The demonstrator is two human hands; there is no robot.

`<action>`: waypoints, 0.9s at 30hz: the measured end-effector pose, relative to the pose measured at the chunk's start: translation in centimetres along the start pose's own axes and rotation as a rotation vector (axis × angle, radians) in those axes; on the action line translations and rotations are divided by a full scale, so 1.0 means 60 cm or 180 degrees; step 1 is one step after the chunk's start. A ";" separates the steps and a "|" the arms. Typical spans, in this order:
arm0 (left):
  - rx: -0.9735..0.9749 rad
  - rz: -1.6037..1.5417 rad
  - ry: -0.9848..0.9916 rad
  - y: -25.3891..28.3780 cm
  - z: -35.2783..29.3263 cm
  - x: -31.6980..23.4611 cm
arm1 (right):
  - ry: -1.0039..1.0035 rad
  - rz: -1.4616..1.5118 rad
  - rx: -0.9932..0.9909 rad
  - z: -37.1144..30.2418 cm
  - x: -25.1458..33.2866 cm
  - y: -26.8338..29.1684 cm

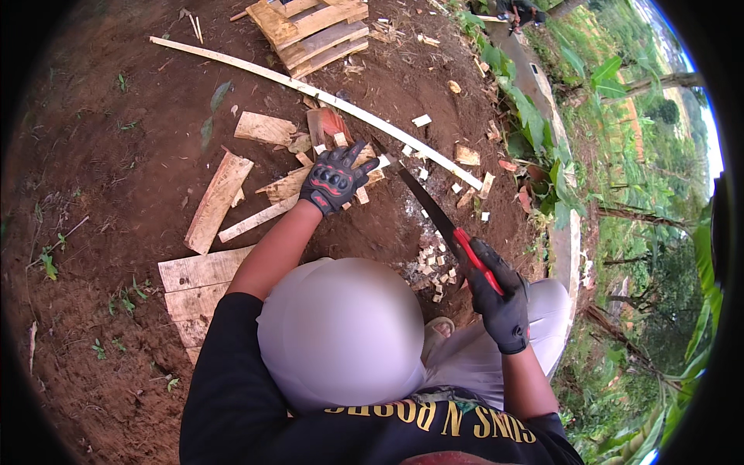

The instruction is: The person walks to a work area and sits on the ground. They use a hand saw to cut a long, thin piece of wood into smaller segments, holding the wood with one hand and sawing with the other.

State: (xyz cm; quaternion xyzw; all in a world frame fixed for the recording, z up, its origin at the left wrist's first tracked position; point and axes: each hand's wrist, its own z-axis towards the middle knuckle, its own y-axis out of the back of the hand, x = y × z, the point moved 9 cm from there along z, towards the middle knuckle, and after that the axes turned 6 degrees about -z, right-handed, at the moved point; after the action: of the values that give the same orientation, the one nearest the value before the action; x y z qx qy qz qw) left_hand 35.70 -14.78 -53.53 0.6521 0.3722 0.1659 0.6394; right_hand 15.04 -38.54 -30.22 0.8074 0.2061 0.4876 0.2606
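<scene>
Black-gloved, my right hand is wrapped around the red-and-black handle of a handsaw, its dark blade slanting up and left past my other hand. Palm down, my gloved left hand rests with spread fingers over a narrow wooden strip among loose boards; I cannot tell whether it grips the strip. Small cut blocks lie near the saw's handle, and a long pale batten lies beyond my left hand.
</scene>
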 end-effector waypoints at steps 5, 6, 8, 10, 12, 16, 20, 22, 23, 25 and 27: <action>0.0025 -0.0097 0.0120 -0.002 0.007 0.003 | 0.0074 0.0018 -0.0061 0.016 -0.003 -0.020; -0.0018 -0.0078 0.0119 -0.004 0.004 0.007 | 0.0140 0.0115 -0.0083 0.009 -0.003 -0.016; -0.0096 -0.0068 0.0115 -0.006 -0.001 0.012 | 0.0267 0.0223 -0.0122 -0.008 -0.004 -0.001; -0.0162 -0.0077 0.0118 -0.006 -0.004 0.015 | 0.0411 0.0170 -0.0162 -0.015 0.003 0.013; 0.0013 -0.0085 0.0153 -0.007 -0.002 0.010 | 0.0258 0.0083 -0.0104 -0.008 0.002 0.010; 0.0170 -0.0153 0.0137 0.006 0.015 -0.008 | 0.0308 0.0132 -0.0172 0.069 -0.005 -0.040; -0.0237 -0.0001 -0.0100 0.014 -0.001 -0.002 | 0.0178 0.0224 0.0046 0.068 0.017 -0.039; -0.0276 0.0017 -0.0160 0.010 -0.013 -0.004 | 0.0367 -0.0015 0.0015 0.058 0.021 -0.032; -0.0292 0.0032 -0.0187 0.012 -0.020 -0.003 | 0.0689 -0.0209 -0.0101 0.050 0.029 -0.028; -0.0225 -0.0111 0.0195 0.005 0.001 0.011 | 0.1152 -0.0452 -0.0273 0.047 0.046 -0.034; -0.0262 -0.0038 0.0102 0.000 0.004 0.008 | 0.1197 -0.0514 -0.0315 0.069 0.039 -0.046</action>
State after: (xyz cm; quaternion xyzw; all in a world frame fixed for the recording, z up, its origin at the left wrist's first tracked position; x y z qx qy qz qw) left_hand 36.20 -14.59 -53.68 0.6202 0.3792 0.1877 0.6606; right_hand 19.55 -35.93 -31.97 0.6692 0.2910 0.6167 0.2951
